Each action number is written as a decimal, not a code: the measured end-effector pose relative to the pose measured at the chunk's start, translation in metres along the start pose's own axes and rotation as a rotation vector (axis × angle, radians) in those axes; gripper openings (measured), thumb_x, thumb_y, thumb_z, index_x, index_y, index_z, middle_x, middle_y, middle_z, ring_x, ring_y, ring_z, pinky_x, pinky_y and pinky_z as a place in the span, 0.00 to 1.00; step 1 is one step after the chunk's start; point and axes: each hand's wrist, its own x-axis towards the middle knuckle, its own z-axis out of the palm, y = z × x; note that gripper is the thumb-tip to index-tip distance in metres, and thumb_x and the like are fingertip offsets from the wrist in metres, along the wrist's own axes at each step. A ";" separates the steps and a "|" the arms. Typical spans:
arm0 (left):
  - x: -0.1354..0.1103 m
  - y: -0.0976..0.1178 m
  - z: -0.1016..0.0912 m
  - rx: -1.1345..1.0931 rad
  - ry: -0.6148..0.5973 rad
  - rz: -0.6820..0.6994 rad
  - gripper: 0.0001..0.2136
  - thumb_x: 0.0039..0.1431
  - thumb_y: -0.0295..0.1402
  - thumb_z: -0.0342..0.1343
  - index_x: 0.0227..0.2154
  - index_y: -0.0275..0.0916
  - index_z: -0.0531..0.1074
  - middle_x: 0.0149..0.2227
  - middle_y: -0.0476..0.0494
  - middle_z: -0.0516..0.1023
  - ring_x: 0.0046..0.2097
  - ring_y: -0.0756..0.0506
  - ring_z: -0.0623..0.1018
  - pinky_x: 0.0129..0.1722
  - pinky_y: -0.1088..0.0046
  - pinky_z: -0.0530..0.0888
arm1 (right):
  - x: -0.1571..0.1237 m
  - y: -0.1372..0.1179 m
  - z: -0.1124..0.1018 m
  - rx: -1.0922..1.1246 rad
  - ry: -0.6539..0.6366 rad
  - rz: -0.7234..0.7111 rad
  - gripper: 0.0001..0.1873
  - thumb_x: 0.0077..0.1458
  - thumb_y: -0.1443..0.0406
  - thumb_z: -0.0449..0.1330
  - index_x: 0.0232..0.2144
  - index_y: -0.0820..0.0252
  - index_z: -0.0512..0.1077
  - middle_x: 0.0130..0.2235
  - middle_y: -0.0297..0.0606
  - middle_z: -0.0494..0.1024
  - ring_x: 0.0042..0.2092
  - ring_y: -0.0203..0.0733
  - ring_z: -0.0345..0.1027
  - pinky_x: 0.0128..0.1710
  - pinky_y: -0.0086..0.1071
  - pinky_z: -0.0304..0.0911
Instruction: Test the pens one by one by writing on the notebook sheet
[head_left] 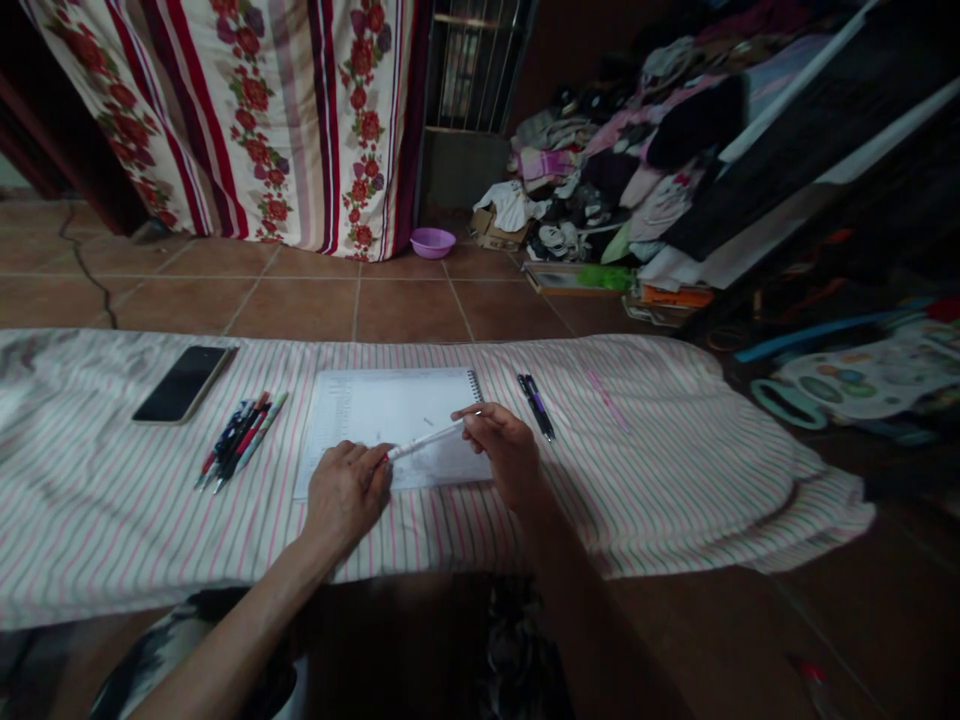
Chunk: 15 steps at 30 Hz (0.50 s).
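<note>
A spiral notebook (pixel 390 410) lies open on a pink-striped cloth (pixel 660 470) spread on the floor. Over its lower edge both my hands hold one white pen (pixel 427 438). My left hand (pixel 346 492) pinches the pen's red-tipped end. My right hand (pixel 504 447) grips the other end with closed fingers. The pen lies nearly level, slightly raised to the right, just above the page.
Several pens (pixel 240 438) lie left of the notebook, beside a dark phone (pixel 182 384). Two dark pens (pixel 535 405) and a pink one (pixel 606 400) lie to the right. A purple bowl (pixel 433 241), a flowered curtain (pixel 270 110) and piled clothes (pixel 637 160) stand behind.
</note>
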 end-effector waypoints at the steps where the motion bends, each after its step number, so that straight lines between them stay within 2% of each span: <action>1: 0.000 -0.001 0.001 -0.010 0.004 0.008 0.14 0.60 0.34 0.44 0.42 0.38 0.73 0.32 0.42 0.78 0.36 0.42 0.73 0.38 0.65 0.68 | 0.000 0.000 0.001 -0.007 0.000 -0.008 0.09 0.47 0.60 0.60 0.29 0.60 0.72 0.28 0.36 0.75 0.25 0.32 0.60 0.22 0.26 0.54; 7: 0.000 -0.002 0.003 -0.109 0.051 -0.004 0.13 0.58 0.31 0.45 0.39 0.36 0.73 0.31 0.42 0.76 0.36 0.44 0.72 0.37 0.67 0.69 | 0.001 0.002 0.005 -0.011 -0.024 -0.004 0.09 0.47 0.59 0.60 0.28 0.59 0.72 0.30 0.37 0.77 0.25 0.32 0.61 0.22 0.26 0.55; 12: 0.002 -0.002 0.002 -0.189 0.035 -0.037 0.12 0.58 0.30 0.45 0.37 0.36 0.73 0.31 0.42 0.75 0.37 0.44 0.72 0.37 0.68 0.70 | 0.002 0.004 0.004 -0.014 -0.026 -0.005 0.09 0.47 0.59 0.60 0.29 0.59 0.73 0.25 0.34 0.75 0.25 0.32 0.60 0.22 0.26 0.54; 15: 0.002 -0.002 0.003 -0.198 0.037 -0.038 0.12 0.57 0.30 0.46 0.37 0.36 0.73 0.31 0.42 0.75 0.37 0.44 0.71 0.38 0.68 0.70 | 0.002 0.004 0.003 -0.018 -0.021 -0.009 0.09 0.47 0.59 0.60 0.29 0.59 0.73 0.27 0.35 0.76 0.25 0.33 0.61 0.22 0.26 0.54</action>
